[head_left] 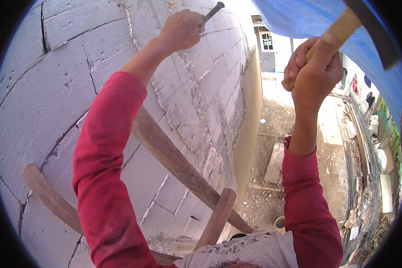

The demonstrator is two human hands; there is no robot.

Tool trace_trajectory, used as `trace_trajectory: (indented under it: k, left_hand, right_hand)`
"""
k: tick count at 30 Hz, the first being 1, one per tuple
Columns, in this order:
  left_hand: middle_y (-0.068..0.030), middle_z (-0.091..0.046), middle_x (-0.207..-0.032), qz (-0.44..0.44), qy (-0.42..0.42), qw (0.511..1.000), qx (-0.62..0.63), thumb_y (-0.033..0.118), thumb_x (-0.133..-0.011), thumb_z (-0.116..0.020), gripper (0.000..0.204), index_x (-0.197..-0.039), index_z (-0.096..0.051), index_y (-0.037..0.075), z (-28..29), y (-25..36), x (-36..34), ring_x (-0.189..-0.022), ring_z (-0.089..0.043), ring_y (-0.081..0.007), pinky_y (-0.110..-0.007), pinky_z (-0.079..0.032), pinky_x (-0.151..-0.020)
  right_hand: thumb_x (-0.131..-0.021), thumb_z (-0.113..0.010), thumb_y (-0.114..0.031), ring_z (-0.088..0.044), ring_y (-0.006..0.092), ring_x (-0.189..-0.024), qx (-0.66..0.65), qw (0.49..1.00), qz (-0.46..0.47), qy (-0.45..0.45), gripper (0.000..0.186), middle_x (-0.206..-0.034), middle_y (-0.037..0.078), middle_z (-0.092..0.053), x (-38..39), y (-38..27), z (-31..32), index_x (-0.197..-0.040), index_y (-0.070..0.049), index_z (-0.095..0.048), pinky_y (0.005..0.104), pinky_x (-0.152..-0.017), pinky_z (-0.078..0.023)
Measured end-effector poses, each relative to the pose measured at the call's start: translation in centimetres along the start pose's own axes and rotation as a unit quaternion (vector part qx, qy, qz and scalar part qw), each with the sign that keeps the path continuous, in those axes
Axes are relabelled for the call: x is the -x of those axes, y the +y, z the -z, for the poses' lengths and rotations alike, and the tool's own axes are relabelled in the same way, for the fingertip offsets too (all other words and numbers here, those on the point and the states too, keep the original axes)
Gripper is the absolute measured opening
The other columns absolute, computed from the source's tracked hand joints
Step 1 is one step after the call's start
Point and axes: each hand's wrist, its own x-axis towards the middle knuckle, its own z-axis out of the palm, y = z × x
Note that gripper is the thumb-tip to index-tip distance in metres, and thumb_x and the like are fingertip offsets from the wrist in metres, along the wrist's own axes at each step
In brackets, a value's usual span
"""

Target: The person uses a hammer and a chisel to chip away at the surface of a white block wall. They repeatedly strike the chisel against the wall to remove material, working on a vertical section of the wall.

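Up against the block wall [107, 58], my left hand [181, 30] is closed around a dark metal chisel [212, 14], whose round end sticks out toward the right. The chisel's other end is hidden behind the hand. My right hand [316, 67] grips the wooden handle of a hammer [341, 30], raised at the upper right. The dark hammer head is partly cut off by the top edge and stands apart from the chisel. A rough chipped channel [190, 85] runs down the wall below my left hand.
A wooden ladder [174, 156] leans at the wall beneath my left arm. Blue tarpaulin [295, 18] hangs at the upper right. Far below lies dirt ground [272, 123] with a board [274, 163]. Planks and scrap [366, 147] lie along the right; a house with a window [266, 41] stands beyond.
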Motion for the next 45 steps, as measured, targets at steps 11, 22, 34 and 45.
trace_trajectory:
  k: [11,22,34,45]
  left_hand:
    - [-0.0215,-0.066,-0.074,-0.027,0.007,0.999,-0.037,0.014,-0.087,-0.067,0.014,-0.085,-0.073,0.002,-0.3,0.5,0.0,-0.076,-0.065,-0.0403,-0.049,-0.048,-0.069]
    - [-0.0209,-0.067,-0.076,-0.034,-0.013,0.999,-0.039,0.012,-0.086,-0.065,0.011,-0.085,-0.073,0.004,-0.7,1.4,-0.1,-0.077,-0.065,-0.0401,-0.051,-0.048,-0.069]
    - [-0.0209,-0.068,-0.081,-0.023,-0.002,0.999,-0.039,0.016,-0.088,-0.067,0.014,-0.086,-0.072,0.003,-1.0,1.1,0.1,-0.083,-0.065,-0.0399,-0.051,-0.050,-0.075]
    - [-0.0202,-0.066,-0.075,-0.066,0.039,0.996,-0.045,0.014,-0.088,-0.067,0.013,-0.085,-0.072,0.002,-1.8,0.1,0.9,-0.075,-0.065,-0.0399,-0.051,-0.049,-0.070]
  right_hand:
    - [-0.106,-0.046,-0.048,-0.039,0.0085,-0.038,0.031,0.994,-0.066,-0.081,0.048,-0.058,0.001,-0.044,0.9,-0.2,1.9,-0.084,-0.005,-0.050,0.0243,-0.034,-0.034]
    - [-0.105,-0.053,-0.027,-0.054,0.0160,-0.053,0.140,0.976,0.050,-0.159,0.032,-0.063,0.009,-0.054,4.9,8.6,-0.3,-0.088,0.000,-0.058,0.0343,-0.049,-0.040]
    - [-0.106,-0.050,-0.030,-0.052,0.0143,-0.051,-0.036,0.990,0.085,-0.104,0.037,-0.062,0.007,-0.055,2.3,6.8,0.6,-0.083,-0.002,-0.058,0.0300,-0.046,-0.039]
    - [-0.107,-0.047,-0.028,-0.051,0.0115,-0.045,-0.071,0.994,0.068,-0.047,0.041,-0.053,0.001,-0.050,1.8,4.3,-0.1,-0.078,0.000,-0.054,0.0285,-0.043,-0.035]
